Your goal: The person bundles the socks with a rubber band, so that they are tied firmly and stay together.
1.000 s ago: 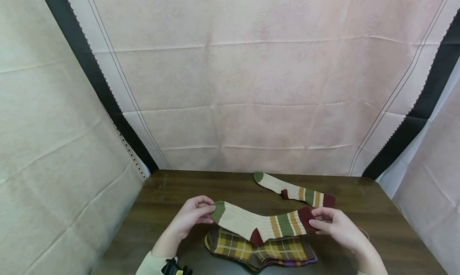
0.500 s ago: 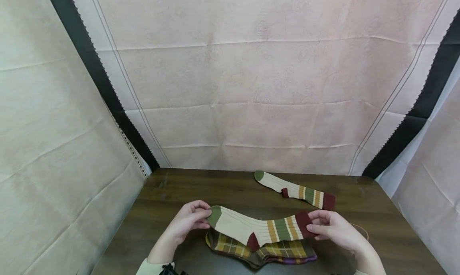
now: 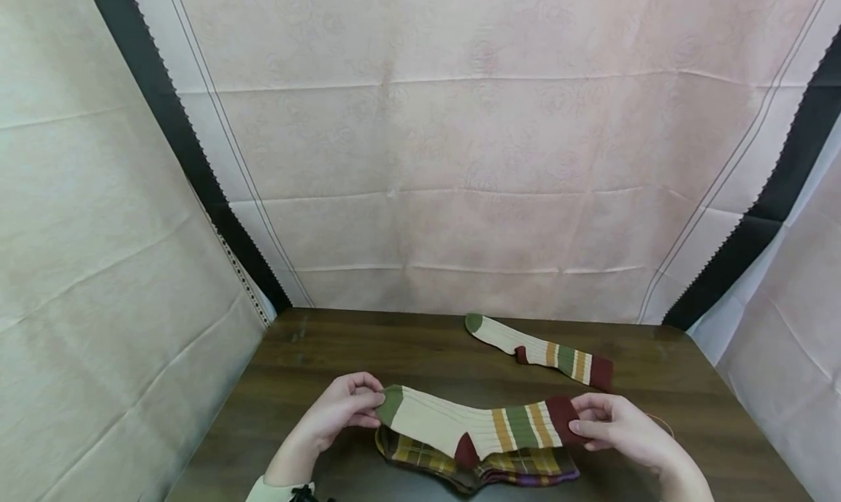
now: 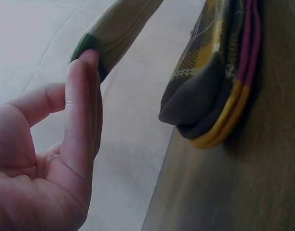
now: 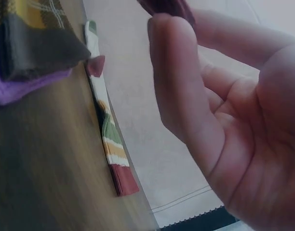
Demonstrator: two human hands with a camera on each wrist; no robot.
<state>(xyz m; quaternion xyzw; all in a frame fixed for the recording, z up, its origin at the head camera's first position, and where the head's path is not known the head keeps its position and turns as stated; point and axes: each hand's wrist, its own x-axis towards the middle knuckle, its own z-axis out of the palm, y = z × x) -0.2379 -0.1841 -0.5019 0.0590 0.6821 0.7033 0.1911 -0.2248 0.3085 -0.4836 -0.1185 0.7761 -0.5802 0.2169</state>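
A cream sock [image 3: 442, 418] with a green toe, maroon heel and cuff, and green and mustard stripes is stretched between my two hands. My left hand [image 3: 342, 411] pinches its green toe; my right hand [image 3: 620, 429] pinches the maroon cuff. The left wrist view shows the toe between the left fingertips [image 4: 88, 60], raised off the table. Under the held sock lies a stack of plaid socks [image 3: 525, 464] in yellow and brown, partly covered by it in the head view. Purple and mustard edges show in the stack.
A matching striped sock [image 3: 506, 336] lies flat toward the back right of the dark wooden table [image 3: 368, 334]. Pale cloth walls [image 3: 473, 159] with black edging stand behind and at both sides. A thin pale loop [image 3: 662, 422] shows by the right wrist.
Both hands, holding the sock stretched, have come slightly lower and nearer over the plaid stack. The left hand has also shifted a little left. The striped sock at the back has stayed put.
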